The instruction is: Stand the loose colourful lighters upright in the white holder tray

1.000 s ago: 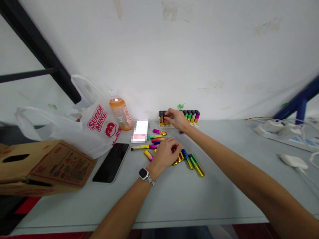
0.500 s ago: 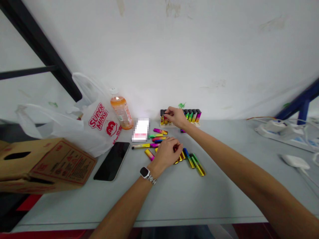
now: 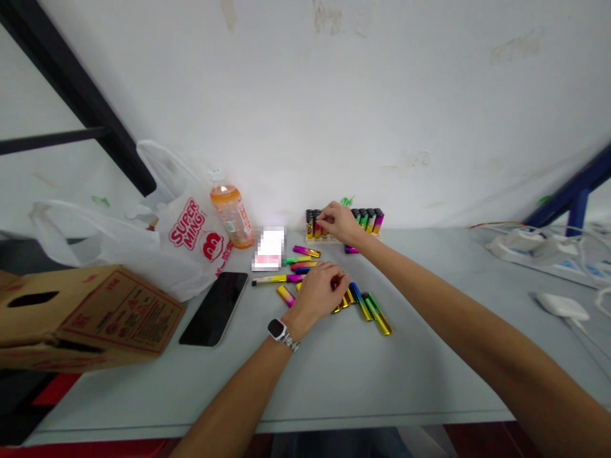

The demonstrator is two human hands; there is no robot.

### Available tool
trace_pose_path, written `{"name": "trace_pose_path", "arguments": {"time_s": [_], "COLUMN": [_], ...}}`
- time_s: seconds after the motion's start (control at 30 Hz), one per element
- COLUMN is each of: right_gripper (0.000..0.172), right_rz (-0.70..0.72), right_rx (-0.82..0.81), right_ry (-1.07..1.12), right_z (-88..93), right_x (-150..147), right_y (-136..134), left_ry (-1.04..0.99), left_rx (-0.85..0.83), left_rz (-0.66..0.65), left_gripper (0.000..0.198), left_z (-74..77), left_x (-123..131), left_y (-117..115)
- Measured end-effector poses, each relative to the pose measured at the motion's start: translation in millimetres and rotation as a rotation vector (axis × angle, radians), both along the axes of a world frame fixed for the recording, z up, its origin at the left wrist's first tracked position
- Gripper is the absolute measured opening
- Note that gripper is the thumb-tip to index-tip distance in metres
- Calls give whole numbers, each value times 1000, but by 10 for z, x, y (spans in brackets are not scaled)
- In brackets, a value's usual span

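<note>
Shiny two-tone lighters with black tops stand in a pale rack (image 3: 312,241) against the wall. My right hand (image 3: 340,222) is at the rack's left part, thumb and fingers pinched at the top of a lighter (image 3: 317,230) standing there. It covers the rack's middle. Nearer to me, my left hand (image 3: 321,289) rests low over loose lighters, fingers curled; a dark reddish bit shows between thumb and fingers, too hidden to name. A green-gold lighter (image 3: 379,313) and a blue-gold lighter (image 3: 361,301) lie right of it, a yellow-pink lighter (image 3: 286,296) left of it.
On the left are a cardboard box (image 3: 119,318), a white plastic bag (image 3: 191,248), an orange drink bottle (image 3: 232,213) and a black phone (image 3: 214,310). A blurred white item (image 3: 268,248) lies behind the loose lighters. At right are a power strip (image 3: 534,251) and a white charger (image 3: 562,306).
My right hand has shifted very slightly at the rack, its fingertips still pinched by the same lighter. My left hand keeps its place. The view has shifted a little.
</note>
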State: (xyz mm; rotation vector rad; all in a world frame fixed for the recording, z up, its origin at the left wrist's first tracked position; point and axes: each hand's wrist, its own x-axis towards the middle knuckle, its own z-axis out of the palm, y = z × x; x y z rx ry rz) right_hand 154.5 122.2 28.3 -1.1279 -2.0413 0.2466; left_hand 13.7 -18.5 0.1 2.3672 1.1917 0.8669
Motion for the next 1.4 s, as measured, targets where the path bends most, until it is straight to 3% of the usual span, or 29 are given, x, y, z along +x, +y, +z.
{"name": "trace_pose_path", "arguments": {"time_s": [0.33, 0.5, 0.6, 0.77, 0.9, 1.07, 1.13, 1.23, 1.4], "right_gripper": [44, 30, 32, 26, 15, 18, 22, 29, 40], "right_rz": [-119, -217, -273, -227, -119, -40, 1, 50, 88], "right_rx": [23, -18, -45, -74, -87, -312, -404, -516, -615], "right_ry": [-195, -451, -586, -584, -307, 517, 747, 941, 1047], "right_z": [-66, -169, -213, -223, -297, -409, -403, -370, -374], "right_x": [134, 457, 606, 678, 611, 361, 254, 163, 192], "right_y": [-474, -831, -968, -1032, -1009, -965, -987, -1061, -1118], "left_ry": [16, 16, 25, 21, 1, -35, -43, -40, -25], "left_rx": [43, 45, 43, 25, 13, -13, -20, -23, -21], "left_rz": [-2, -13, -23, -10, 0, 12, 16, 12, 12], "left_gripper": [27, 27, 28, 28, 28, 27, 27, 28, 27], "left_z": [-23, -10, 0, 6, 16, 35, 34, 22, 14], "left_x": [3, 19, 35, 42, 29, 26, 29, 30, 35], "left_y": [13, 0, -10, -6, 11, 14, 17, 29, 38]}}
